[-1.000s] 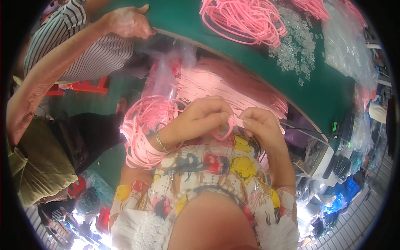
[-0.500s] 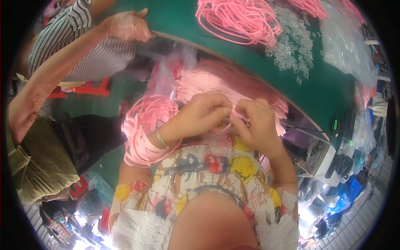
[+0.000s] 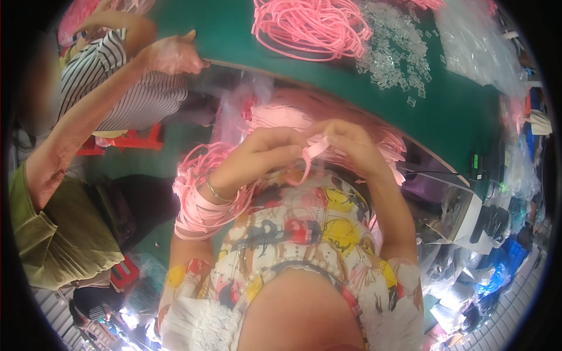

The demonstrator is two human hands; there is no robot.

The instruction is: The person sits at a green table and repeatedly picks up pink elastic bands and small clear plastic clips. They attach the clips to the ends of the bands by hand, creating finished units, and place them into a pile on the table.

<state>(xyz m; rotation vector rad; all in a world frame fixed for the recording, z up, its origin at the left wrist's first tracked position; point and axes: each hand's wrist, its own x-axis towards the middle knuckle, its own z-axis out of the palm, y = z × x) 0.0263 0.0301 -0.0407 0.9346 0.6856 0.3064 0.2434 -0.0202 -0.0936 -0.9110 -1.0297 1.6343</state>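
My left hand (image 3: 260,155) and my right hand (image 3: 351,143) meet in front of my chest and both pinch one flat pink strap (image 3: 310,157), which loops down between them. A thick bundle of the same pink straps (image 3: 202,202) hangs around my left wrist, beside a thin bangle. More pink straps (image 3: 328,120) lie in a clear bag on my lap, just behind my hands. A loose heap of pink cords (image 3: 310,26) rests on the green table (image 3: 445,111) beyond.
Small clear plastic pieces (image 3: 395,50) are scattered on the table, with clear bags (image 3: 477,44) at the far right. Another person's hand (image 3: 170,55) rests on the table edge at left; a second person in an olive sleeve (image 3: 55,245) sits nearer. Bags crowd the floor at right.
My hands have shifted slightly and drawn a little apart, so the pink strap now shows as a loop hanging between them. The neighbour's hand stays on the table edge.
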